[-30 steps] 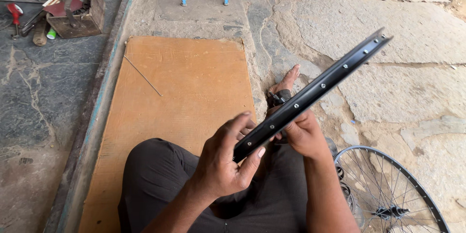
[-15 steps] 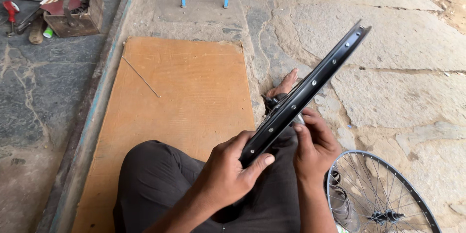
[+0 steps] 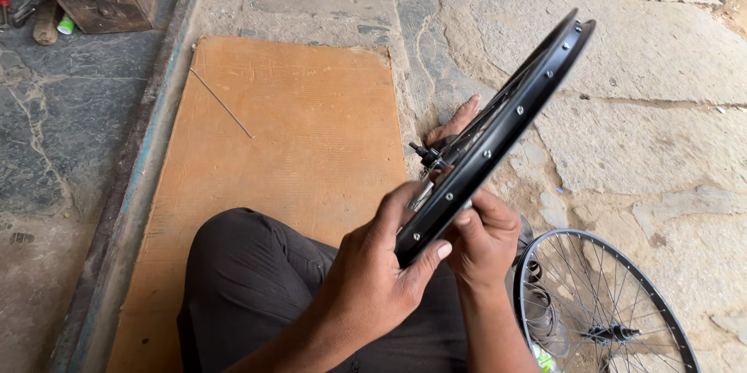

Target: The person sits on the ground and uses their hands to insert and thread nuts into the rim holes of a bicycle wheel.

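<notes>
While tilted, glossy black drilled wheel rim (image 3: 498, 136) | left hand (image 3: 373, 272), right hand (image 3: 482, 237) grips clamped on it | rough stone floor (image 3: 646, 132)

Both hands, left (image 3: 373, 280) and right (image 3: 482, 237), hold black rim (image 3: 498, 136) edge-on above lap; spoked wheel (image 3: 599, 307) on stone floor.

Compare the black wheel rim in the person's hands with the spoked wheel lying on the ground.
The black wheel rim is held up edge-on, tilted, by the left hand and right hand; the spoked wheel lies flat on the stone floor, untouched. The held rim is dark black; the lying wheel's rim looks thinner and shinier. Both carry spokes and a hub.
</notes>
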